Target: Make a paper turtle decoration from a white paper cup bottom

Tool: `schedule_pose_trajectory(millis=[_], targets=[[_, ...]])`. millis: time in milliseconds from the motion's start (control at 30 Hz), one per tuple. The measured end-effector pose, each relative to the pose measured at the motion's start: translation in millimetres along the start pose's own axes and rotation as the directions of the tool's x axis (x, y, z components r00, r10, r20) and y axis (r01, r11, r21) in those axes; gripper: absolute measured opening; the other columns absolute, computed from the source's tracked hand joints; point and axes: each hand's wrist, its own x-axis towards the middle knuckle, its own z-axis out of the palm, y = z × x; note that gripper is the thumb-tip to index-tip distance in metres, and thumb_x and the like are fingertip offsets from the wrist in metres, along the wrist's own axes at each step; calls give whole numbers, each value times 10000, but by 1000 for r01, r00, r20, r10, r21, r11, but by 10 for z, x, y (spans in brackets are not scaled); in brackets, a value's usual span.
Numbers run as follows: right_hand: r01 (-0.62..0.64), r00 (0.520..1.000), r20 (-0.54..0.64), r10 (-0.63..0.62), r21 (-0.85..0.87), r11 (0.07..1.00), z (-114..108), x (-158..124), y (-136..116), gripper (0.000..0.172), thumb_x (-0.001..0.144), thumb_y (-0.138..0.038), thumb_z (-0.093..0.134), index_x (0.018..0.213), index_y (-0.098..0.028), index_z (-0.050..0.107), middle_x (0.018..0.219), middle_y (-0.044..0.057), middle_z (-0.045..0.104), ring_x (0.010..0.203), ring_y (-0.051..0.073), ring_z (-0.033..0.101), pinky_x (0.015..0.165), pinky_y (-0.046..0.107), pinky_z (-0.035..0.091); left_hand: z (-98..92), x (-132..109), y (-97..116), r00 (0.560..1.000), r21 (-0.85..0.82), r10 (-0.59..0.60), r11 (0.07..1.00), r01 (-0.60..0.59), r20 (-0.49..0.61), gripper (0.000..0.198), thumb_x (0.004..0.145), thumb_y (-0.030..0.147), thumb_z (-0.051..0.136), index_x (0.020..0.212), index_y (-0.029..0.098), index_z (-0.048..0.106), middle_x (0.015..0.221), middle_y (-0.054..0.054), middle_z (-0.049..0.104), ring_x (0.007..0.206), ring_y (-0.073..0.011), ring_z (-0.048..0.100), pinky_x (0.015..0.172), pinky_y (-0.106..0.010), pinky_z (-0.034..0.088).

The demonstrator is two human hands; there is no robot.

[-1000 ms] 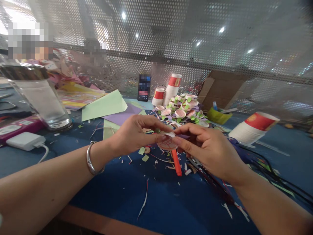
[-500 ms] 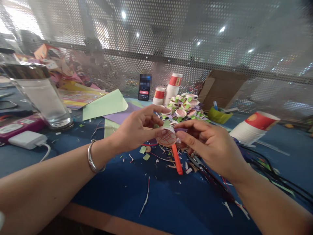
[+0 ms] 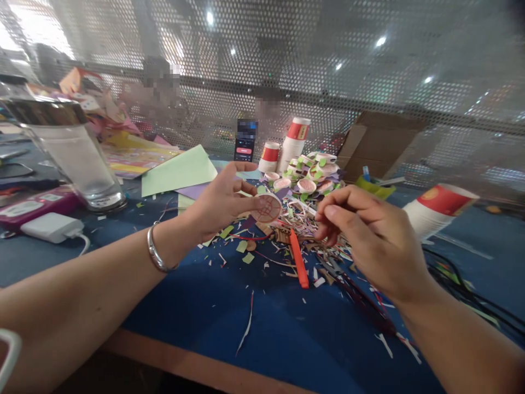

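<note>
My left hand (image 3: pixel 223 205), a silver bangle at its wrist, pinches a small round paper cup base (image 3: pixel 268 208) between thumb and fingers. Red crossing lines are drawn on its face, and purple paper sticks out at its edge. To the right, my right hand (image 3: pixel 361 235) is apart from the disc, with thumb and fingers curled together; whether anything small is between them is hidden. Below the hands an orange marker (image 3: pixel 299 260) lies among paper scraps (image 3: pixel 246 257). Behind them is a pile of similar discs (image 3: pixel 307 186) with green and purple paper pieces.
Stacked red-and-white paper cups (image 3: pixel 294 142) stand behind the pile, with more cups (image 3: pixel 441 210) at right. A phone (image 3: pixel 245 143) leans by the perforated screen. Green paper (image 3: pixel 180 172), a glass bottle (image 3: pixel 77 158) and a power strip (image 3: pixel 39 205) are at left; dark-handled scissors (image 3: pixel 361 298) lie at right.
My right hand has let go of the disc and moved right, away from it. My left hand still holds the disc, now slightly further left and turned.
</note>
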Motion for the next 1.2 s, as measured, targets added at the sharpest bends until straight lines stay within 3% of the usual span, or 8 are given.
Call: schedule_pose_trajectory(millis=[200, 300, 400, 533, 733, 833, 967, 1200], targets=[[-12, 1000, -22, 13, 45, 999, -73, 28, -2, 199, 971, -245, 482, 799, -236, 583, 650, -11, 612, 575, 129, 586, 527, 281, 466, -27, 27, 3, 996, -73, -87, 994, 87, -3, 500, 810, 141, 747, 1233, 185, 483, 807, 7, 593, 662, -98, 578, 551, -220, 397], [-25, 992, -122, 30, 42, 999, -164, 88, 32, 196, 962, -264, 489, 789, -237, 578, 653, 4, 596, 577, 142, 606, 519, 303, 452, -26, 35, 7, 994, -102, -112, 989, 110, -12, 477, 821, 157, 752, 1219, 193, 490, 796, 8, 603, 604, -74, 535, 515, -209, 344], [-35, 966, -257, 41, 28, 999, -296, 171, 108, 158, 920, -238, 508, 773, -222, 563, 641, 9, 563, 545, 130, 586, 486, 300, 437, -21, 37, 10, 990, -105, -140, 985, 137, -22, 457, 822, 158, 751, 1204, 211, 507, 845, -7, 628, 655, -92, 575, 549, -222, 382], [-177, 930, -349, 116, -149, 973, -514, 258, 246, 178, 902, -268, 466, 737, -218, 514, 620, -2, 512, 500, 114, 551, 493, 305, 450, -18, 26, 16, 987, -127, -160, 979, 157, -16, 435, 825, 106, 715, 1194, 210, 510, 823, 17, 594, 699, -110, 609, 618, -254, 452], [-390, 919, -271, 288, -511, 766, -851, 292, 499, 132, 791, -276, 620, 688, -194, 642, 592, 53, 634, 546, 176, 583, 598, 381, 423, -7, 14, 33, 985, -117, -175, 978, 173, -4, 477, 797, 74, 715, 1202, 193, 493, 846, 5, 603, 744, -133, 628, 687, -294, 485], [-372, 926, -217, 308, -646, 666, -945, 285, 647, 64, 726, -248, 689, 683, -204, 675, 664, 78, 690, 597, 199, 568, 658, 404, 391, 5, 18, 39, 980, -146, -199, 970, 196, -3, 472, 796, 69, 714, 1198, 182, 493, 843, -1, 611, 773, -148, 649, 722, -307, 494], [-326, 927, -110, 359, -709, 625, -1007, 266, 845, 68, 709, -265, 731, 693, -221, 681, 754, 80, 740, 613, 201, 596, 658, 377, 420, 14, 20, 45, 980, -220, -197, 956, 194, 4, 445, 783, 61, 723, 1158, 164, 507, 801, -3, 625, 778, -160, 670, 731, -298, 517], [-342, 899, -125, 419, -797, 497, -1173, 234, 1008, 200, 669, -309, 781, 567, -228, 630, 603, 72, 675, 543, 215, 565, 567, 366, 389, 7, 22, 25, 983, -251, -173, 950, 184, 67, 392, 755, 28, 722, 1071, 160, 532, 881, -39, 700, 809, -153, 700, 758, -284, 533]])
